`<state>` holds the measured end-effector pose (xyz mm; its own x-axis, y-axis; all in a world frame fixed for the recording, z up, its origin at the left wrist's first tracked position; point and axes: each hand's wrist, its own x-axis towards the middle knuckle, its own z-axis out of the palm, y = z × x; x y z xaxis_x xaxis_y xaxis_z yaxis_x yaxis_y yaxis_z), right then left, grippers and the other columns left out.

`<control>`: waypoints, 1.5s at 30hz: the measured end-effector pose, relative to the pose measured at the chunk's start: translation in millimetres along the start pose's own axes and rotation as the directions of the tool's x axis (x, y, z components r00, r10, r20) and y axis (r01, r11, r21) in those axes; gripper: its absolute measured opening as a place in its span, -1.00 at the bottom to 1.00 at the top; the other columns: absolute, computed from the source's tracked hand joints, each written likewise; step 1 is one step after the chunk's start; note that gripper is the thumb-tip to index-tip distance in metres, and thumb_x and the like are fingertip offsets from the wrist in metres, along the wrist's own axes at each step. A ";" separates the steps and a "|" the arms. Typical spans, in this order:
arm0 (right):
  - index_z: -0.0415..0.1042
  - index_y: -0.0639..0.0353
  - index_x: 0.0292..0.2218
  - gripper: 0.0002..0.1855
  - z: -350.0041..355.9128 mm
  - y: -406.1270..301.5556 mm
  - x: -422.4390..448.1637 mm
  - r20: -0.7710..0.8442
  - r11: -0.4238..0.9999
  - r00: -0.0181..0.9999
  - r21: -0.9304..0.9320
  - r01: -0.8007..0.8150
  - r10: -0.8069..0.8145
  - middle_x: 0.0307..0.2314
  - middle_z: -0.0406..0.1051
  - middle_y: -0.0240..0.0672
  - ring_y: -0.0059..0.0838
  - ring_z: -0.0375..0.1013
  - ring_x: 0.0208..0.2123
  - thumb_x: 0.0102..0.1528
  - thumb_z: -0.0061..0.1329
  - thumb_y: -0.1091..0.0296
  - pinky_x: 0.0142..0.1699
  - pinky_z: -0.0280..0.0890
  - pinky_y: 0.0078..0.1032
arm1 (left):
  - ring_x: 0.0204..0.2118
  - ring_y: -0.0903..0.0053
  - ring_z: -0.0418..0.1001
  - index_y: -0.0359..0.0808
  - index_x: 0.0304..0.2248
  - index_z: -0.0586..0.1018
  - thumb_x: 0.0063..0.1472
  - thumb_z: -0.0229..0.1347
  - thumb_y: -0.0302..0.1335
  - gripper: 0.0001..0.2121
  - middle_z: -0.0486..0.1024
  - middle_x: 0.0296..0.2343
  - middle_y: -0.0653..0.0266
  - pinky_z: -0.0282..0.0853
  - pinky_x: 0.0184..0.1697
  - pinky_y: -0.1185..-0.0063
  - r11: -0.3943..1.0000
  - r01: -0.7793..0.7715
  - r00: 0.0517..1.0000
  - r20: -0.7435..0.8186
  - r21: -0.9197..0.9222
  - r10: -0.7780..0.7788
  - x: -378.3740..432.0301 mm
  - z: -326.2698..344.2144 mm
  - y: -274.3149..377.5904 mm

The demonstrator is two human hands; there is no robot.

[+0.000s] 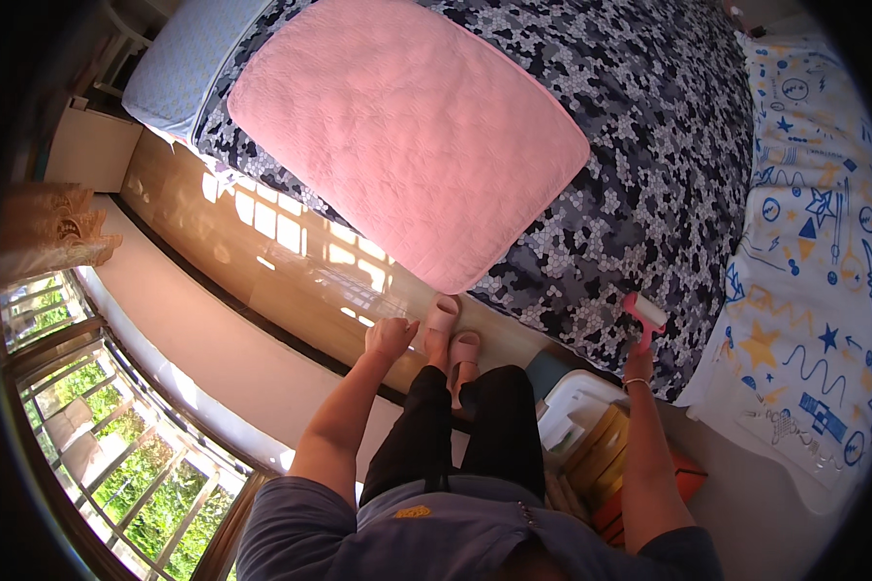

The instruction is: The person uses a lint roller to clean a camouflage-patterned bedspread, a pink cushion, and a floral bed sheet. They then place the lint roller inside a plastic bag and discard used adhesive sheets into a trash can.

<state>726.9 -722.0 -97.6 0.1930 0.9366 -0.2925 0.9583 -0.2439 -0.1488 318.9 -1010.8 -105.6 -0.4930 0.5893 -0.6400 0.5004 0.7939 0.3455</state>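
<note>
My right hand (640,362) is closed around the handle of a pink lint roller (647,312). The roller's white cylinder is against or just over the dark camouflage-patterned bedspread (625,210), near the bed's edge; contact is hard to judge. My left hand (391,338) is held over the floor with its fingers curled in, and nothing shows in it. Across the bedspread lies a pink quilted pad (407,138), spread mostly flat, one rounded corner at the bed's near edge.
A white printed cloth (806,240) hangs or lies at right. Below the bed's near corner stand a white plastic bin (581,399) and yellow and orange boxes (603,450). Pink slippers (445,314) are on my feet on the wooden floor (254,240). A barred window (131,450) is at left.
</note>
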 end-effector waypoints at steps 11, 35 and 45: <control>0.21 0.29 -0.46 -0.59 -30.4 -49.9 -45.9 -0.180 0.959 0.954 0.105 0.263 -0.242 -0.58 0.30 0.05 0.03 0.30 -0.50 -0.04 -0.21 0.03 -0.44 0.17 -0.21 | -0.46 0.28 0.40 -0.16 -0.48 0.48 -0.01 -0.11 -0.10 -0.68 0.44 -0.58 0.16 0.30 -0.42 0.41 0.987 -0.132 0.976 -0.186 -0.088 0.114 55.4 -66.1 128.2; 0.15 0.22 -0.33 -0.64 -11.0 -179.4 27.5 0.179 0.859 0.879 0.368 0.356 -0.441 -0.67 0.31 -0.03 0.00 0.32 -0.59 -0.05 -0.18 0.12 -0.53 0.21 -0.22 | -0.90 0.64 0.13 -0.35 -0.75 0.33 -0.12 0.14 -0.18 -0.61 0.21 -0.88 0.32 -0.03 -0.86 0.65 0.922 0.227 0.827 0.562 -0.312 -0.013 113.1 -17.0 264.3; 0.14 0.22 -0.34 -0.59 -13.7 -124.1 1.0 0.170 0.815 0.835 0.385 0.433 -0.524 -0.67 0.32 -0.07 -0.09 0.33 -0.64 -0.03 -0.23 0.02 -0.58 0.24 -0.31 | -0.89 0.65 0.13 -0.35 -0.68 0.37 -0.06 0.07 -0.16 -0.63 0.22 -0.87 0.36 -0.01 -0.85 0.67 0.965 0.191 0.843 0.533 -0.178 -0.069 114.0 -7.1 258.9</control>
<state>611.1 -687.3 -66.5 -0.3763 0.8671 -0.3265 0.7834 0.1096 -0.6118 387.2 -737.0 -84.2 -0.0710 0.3628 -0.9292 0.2622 0.9056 0.3335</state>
